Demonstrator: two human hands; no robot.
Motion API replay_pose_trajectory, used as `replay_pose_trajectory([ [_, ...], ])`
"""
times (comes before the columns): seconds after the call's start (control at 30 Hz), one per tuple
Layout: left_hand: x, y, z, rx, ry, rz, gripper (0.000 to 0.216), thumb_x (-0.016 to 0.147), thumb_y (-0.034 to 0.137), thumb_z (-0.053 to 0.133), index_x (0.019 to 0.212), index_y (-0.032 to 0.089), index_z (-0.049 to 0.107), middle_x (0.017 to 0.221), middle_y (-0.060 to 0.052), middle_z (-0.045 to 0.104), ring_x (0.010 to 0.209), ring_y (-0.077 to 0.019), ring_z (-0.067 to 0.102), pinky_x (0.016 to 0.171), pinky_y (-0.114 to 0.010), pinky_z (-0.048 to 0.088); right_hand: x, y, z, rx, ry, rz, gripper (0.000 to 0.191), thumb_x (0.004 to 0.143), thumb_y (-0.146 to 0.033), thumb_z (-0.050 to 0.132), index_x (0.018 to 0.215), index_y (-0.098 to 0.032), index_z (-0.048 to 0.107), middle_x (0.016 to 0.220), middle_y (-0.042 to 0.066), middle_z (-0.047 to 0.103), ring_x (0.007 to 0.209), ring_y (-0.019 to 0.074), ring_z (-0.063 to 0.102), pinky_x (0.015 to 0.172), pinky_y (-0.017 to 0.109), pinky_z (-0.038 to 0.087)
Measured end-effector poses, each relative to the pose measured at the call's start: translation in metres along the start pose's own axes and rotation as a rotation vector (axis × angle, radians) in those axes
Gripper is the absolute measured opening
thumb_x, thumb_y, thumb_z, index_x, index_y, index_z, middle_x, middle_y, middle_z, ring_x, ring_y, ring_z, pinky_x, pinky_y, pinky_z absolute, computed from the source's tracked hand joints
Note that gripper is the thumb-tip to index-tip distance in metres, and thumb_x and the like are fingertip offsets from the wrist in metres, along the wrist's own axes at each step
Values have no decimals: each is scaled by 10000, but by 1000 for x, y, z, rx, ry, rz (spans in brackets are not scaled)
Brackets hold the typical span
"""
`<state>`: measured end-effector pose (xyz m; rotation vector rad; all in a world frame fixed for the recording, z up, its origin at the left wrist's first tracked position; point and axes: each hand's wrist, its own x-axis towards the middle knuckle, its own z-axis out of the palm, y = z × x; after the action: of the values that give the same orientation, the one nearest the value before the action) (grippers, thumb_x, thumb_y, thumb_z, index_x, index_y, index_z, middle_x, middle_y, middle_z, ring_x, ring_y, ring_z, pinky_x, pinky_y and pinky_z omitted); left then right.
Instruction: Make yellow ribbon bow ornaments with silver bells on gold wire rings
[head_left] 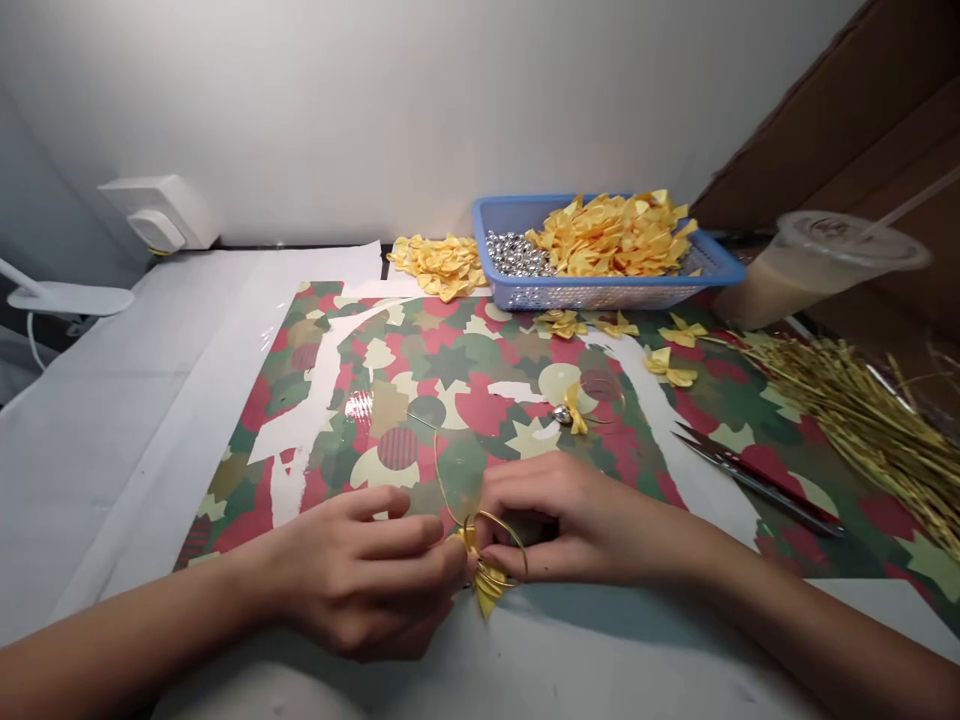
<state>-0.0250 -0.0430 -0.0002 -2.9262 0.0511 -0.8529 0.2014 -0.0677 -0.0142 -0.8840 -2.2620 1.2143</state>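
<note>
My left hand [375,565] and my right hand [551,515] meet near the front edge of the patterned sheet. Between their fingertips is a yellow ribbon bow [489,592] with a loop of gold wire [519,540] around it. Both hands pinch this piece, the left from its left side and the right from above. A thin loose end of the wire [437,455] runs up and away over the sheet. Fingers partly cover the bow. Beyond my right hand lies another yellow bow [576,410] with a silver bell [562,413] and a curled wire.
A blue basket [600,295] holds yellow bows and silver bells. A pile of yellow bows [442,265] lies beside it. At right are scissors [765,485], a bundle of gold wires [847,410] and a lidded plastic cup [814,265] with a straw. Several loose bows lie before the basket.
</note>
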Motion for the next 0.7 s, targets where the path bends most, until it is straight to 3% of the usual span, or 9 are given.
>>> replay_pose_trajectory([
  [0.37, -9, 2, 7, -61, -54, -23, 59, 763, 114, 691, 726, 158, 675, 813, 15, 680, 670, -102, 537, 533, -290, 370, -5, -18, 2, -166, -66, 179, 107, 809, -176, 603, 735, -179, 526, 716, -26, 476, 620, 100, 429, 546, 222, 339],
  [0.7, -4, 0, 5, -92, -55, -36, 79, 768, 94, 693, 731, 160, 670, 773, 25, 693, 701, -101, 567, 525, -289, 354, -8, -15, 3, -128, -24, 104, 197, 801, -98, 545, 663, -183, 434, 658, -46, 430, 570, 77, 385, 499, 205, 278],
])
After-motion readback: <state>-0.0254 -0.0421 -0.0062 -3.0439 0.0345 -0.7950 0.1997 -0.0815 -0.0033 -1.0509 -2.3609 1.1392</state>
